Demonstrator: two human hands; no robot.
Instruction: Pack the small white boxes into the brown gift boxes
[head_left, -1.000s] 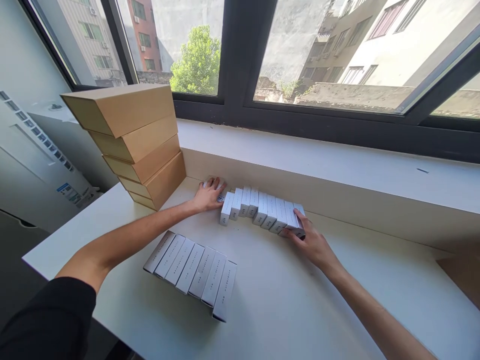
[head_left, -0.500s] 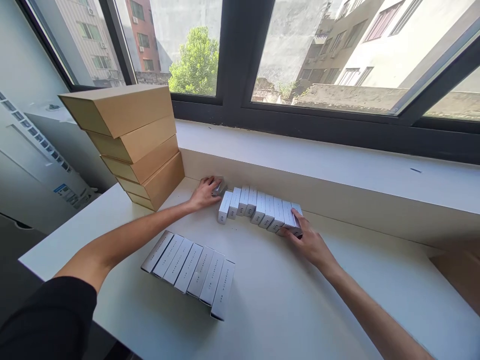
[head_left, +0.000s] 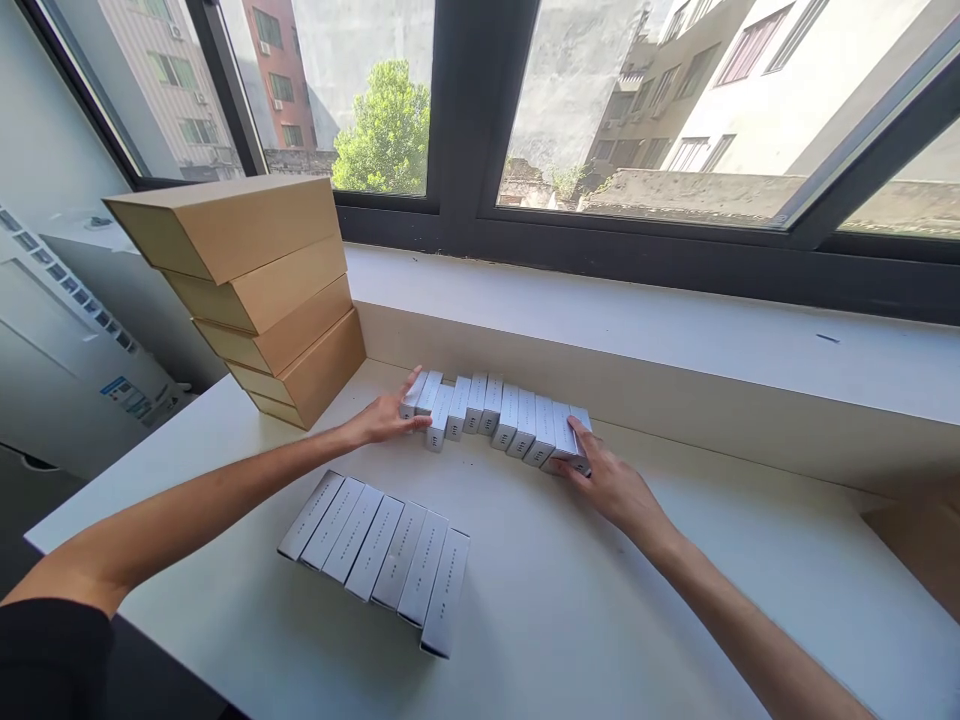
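Print on small white boxes rowed across the bench is too tiny to read; left hand and right hand, partly open, grip the row's opposite ends.

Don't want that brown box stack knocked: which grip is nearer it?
Left. The left grip is at the end of the back box row nearest the brown box stack; the right grip is at the opposite end, farther away.
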